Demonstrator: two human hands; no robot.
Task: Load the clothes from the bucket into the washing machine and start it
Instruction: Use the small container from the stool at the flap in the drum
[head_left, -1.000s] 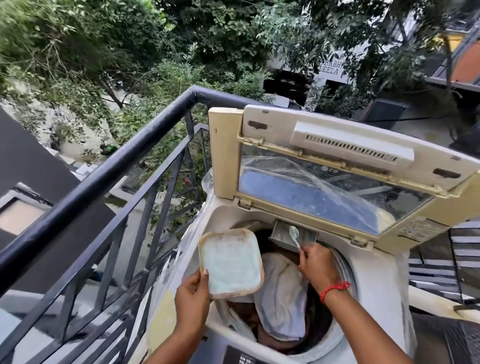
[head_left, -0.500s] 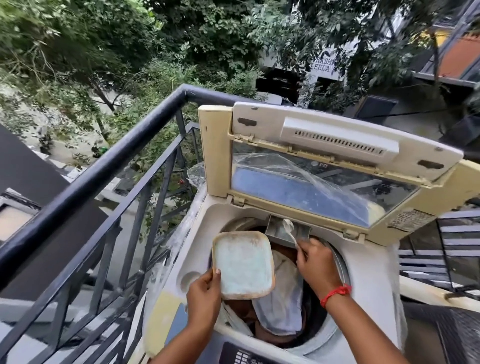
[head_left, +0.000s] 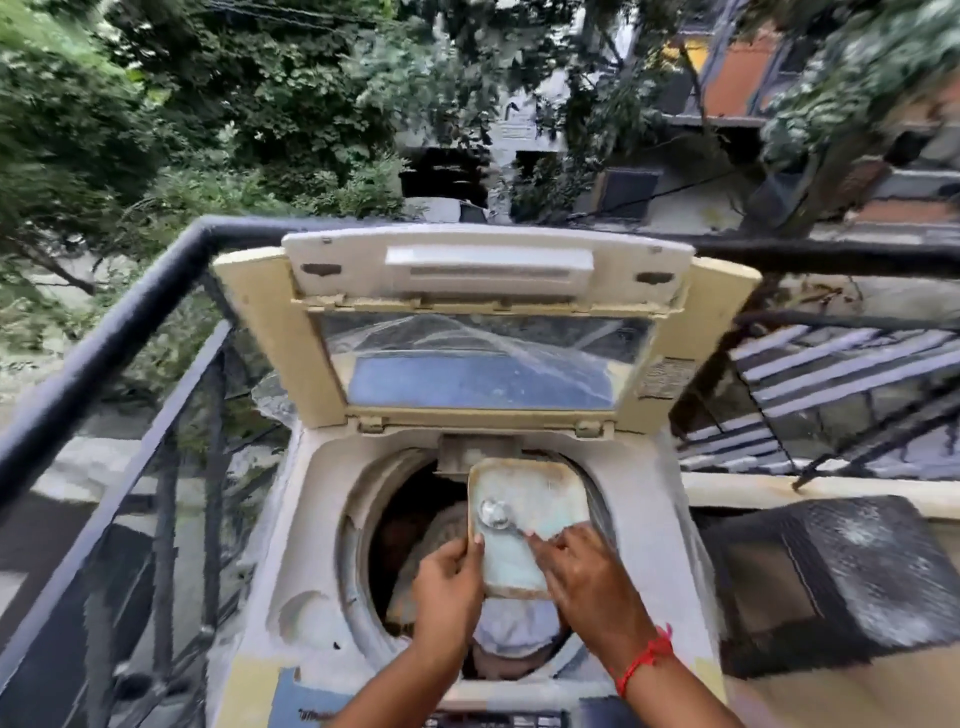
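Observation:
A top-loading washing machine (head_left: 311, 499) stands with its lid (head_left: 488, 275) raised upright. Pale clothes (head_left: 514, 631) lie in the drum. My left hand (head_left: 447, 592) grips the left edge of a square pale detergent box (head_left: 540, 499) held over the drum opening. My right hand (head_left: 587, 582) holds a small metal spoon (head_left: 496, 514) whose bowl rests inside the box. The detergent drawer (head_left: 467, 454) at the back rim sits just behind the box. The bucket is out of view.
A black metal railing (head_left: 119, 332) runs along the left and behind the machine, with trees and buildings beyond. A dark box-like object (head_left: 841, 577) sits to the right, with a slatted grille (head_left: 841, 364) behind it. The control panel (head_left: 493, 719) is at the bottom edge.
My right hand has brought the spoon from the detergent drawer back into the box. The box has shifted right, over the drum's rear. My view has swung to face the machine squarely.

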